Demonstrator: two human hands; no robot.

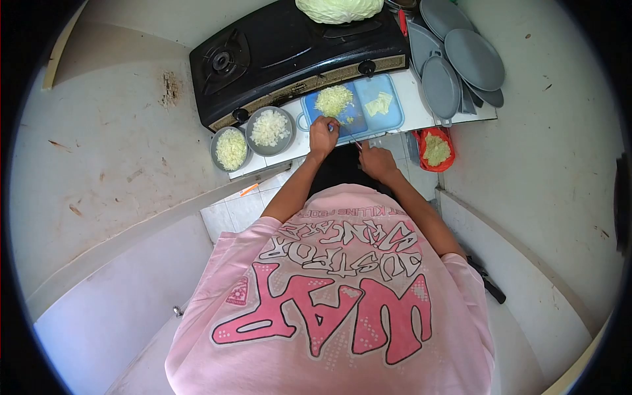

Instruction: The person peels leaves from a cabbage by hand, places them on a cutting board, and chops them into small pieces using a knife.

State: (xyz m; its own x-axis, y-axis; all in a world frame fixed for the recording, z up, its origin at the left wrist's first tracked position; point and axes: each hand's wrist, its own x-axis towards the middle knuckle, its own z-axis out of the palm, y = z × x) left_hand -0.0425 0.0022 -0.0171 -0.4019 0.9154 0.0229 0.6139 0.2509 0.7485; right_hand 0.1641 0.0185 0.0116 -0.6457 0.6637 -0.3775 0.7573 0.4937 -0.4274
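My right hand [376, 161] is closed round the handle of a knife [352, 136], whose thin blade angles up and left over the front edge of a blue cutting board [359, 125]. At the board's near left edge, my left hand [323, 137] has its fingers curled together close to the blade; what they pinch is too small to make out. A heap of finely chopped cabbage [334, 100] lies just beyond my left hand. On the board's lighter right half are flat pale cabbage pieces [378, 104].
Left of the board stand a bowl of chopped white pieces [270, 128] and a bowl of shredded cabbage [231, 149]. Behind is a black gas stove [283, 46] bearing a cabbage [339, 9]. Grey plates [474, 59] stand right, above a red bag [449, 158] of scraps.
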